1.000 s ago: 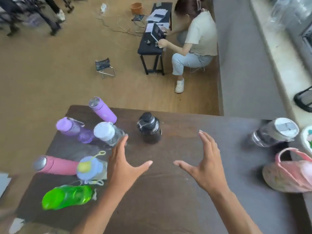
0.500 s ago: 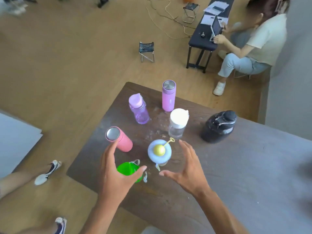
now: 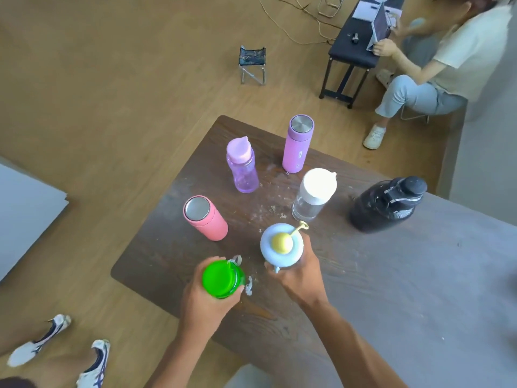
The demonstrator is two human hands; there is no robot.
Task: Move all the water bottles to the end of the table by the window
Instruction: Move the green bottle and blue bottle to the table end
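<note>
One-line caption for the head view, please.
Left hand grips the green bottle, right hand the blue-lidded bottle; five others stand untouched.

Head view: single wide-angle camera, worn, aimed steeply down.
Looks from above the near edge of the dark table [image 3: 391,303], close over both forearms; tabletop fills centre and right, wooden floor [image 3: 112,93] beyond. No second view.

Seven bottles [image 3: 314,194] upright on the table [image 3: 391,289], clustered at its left end, jug [image 3: 387,204] rightmost.
</note>
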